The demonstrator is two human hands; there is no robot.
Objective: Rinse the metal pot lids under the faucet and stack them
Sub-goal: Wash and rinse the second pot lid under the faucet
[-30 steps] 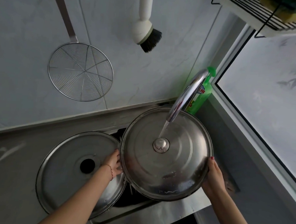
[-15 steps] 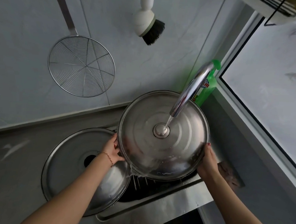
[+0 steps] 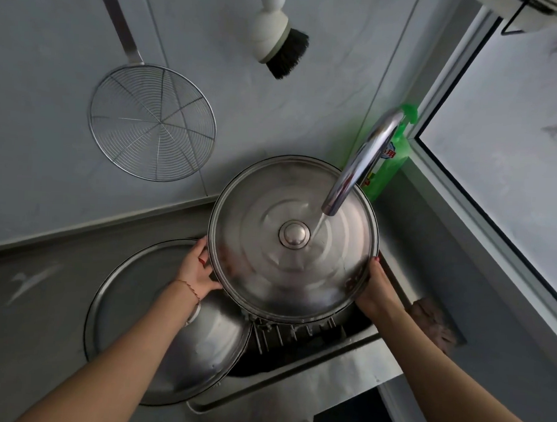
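Note:
I hold a round metal pot lid [image 3: 268, 262] with a centre knob over the sink, dome side up and tilted towards me. My left hand [image 3: 198, 266] grips its left rim and my right hand [image 3: 374, 288] grips its lower right rim. Water runs from the chrome faucet [image 3: 358, 165] onto the lid just right of the knob and drips off the near edge. A second, larger metal lid [image 3: 130, 300] lies on the counter at the left, partly under my left forearm and overlapping the sink edge.
The steel sink [image 3: 337, 352] has a rack showing below the held lid. A green detergent bottle [image 3: 387, 166] stands behind the faucet. A wire skimmer [image 3: 152, 123] and a scrub brush [image 3: 279, 46] hang on the tiled wall. A window frame [image 3: 458, 201] runs along the right.
The lid has been lifted up and away from me under the spout. The stream now lands right of the knob instead of on it. Both hands kept their grip.

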